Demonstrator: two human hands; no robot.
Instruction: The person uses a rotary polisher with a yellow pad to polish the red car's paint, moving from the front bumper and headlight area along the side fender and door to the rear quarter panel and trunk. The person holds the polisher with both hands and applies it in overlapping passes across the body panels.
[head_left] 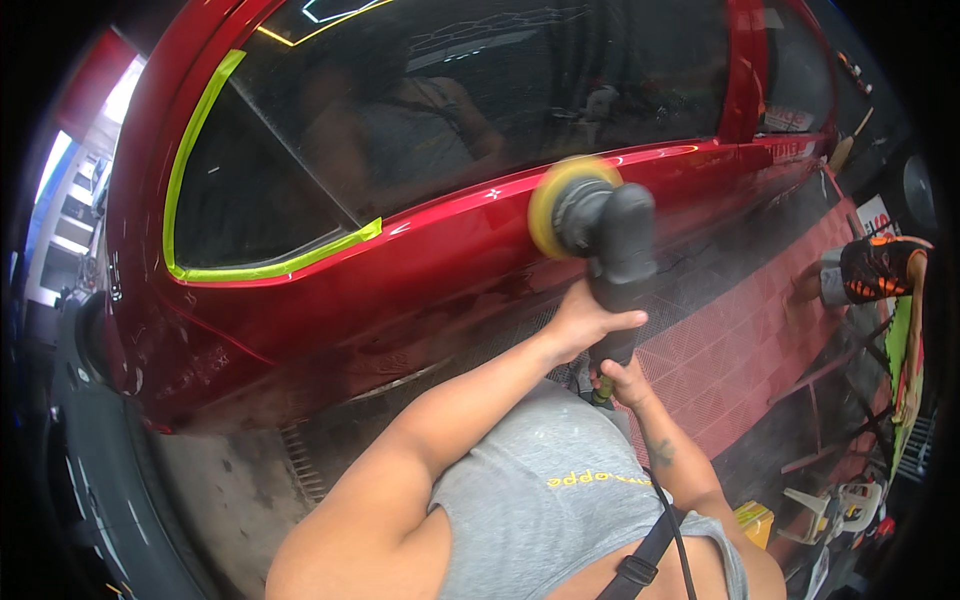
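Observation:
A black car polisher [622, 235] with a round yellow pad [548, 210] is in both my hands. The pad's edge is at the red car door [450, 245], just under the side window; whether it presses on the paint I cannot tell. My left hand [588, 322] is wrapped round the polisher's body, thumb pointing right. Lower down, my right hand [625, 382] grips the rear end, its fingers partly hidden. Bright yellow-green masking tape [275, 270] runs along the edge of the small rear window pane.
Another dark vehicle [110, 490] stands close at the left. Red grid floor tiles [740, 340] lie to the right. Beyond them another person [870, 272] in dark and orange clothing is partly visible. A yellow box [755, 522] sits at the lower right. A dark cord hangs along my shirt.

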